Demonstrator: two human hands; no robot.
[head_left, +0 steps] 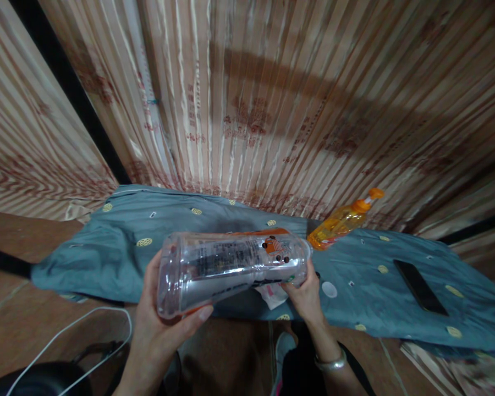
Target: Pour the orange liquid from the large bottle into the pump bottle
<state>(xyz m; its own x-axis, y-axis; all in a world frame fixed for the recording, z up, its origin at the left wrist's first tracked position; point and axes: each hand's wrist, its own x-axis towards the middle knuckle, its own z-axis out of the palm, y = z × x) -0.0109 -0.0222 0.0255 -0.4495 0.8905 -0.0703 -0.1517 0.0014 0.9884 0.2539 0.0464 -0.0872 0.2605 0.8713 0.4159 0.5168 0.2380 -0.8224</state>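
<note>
A large clear plastic bottle [231,269] with dark print and an orange picture lies sideways in the air above the cloth-covered surface. My left hand [165,324] grips its wide base, thumb along the lower side. Around the narrower end at the right, my right hand [305,294] is closed, a silver bangle on its wrist. Behind that end an orange pump bottle [338,223] with yellow liquid stands on the cloth. A white crumpled piece [273,296] lies partly hidden below the bottle, and a small white disc [329,290] is just right of my right hand.
A green-blue cloth [127,220] with yellow spots covers the long narrow surface. On its right part lies a black phone [421,287]. Striped curtains [247,110] hang behind. A white cable [66,327] loops at the lower left, near a dark rounded object [45,379].
</note>
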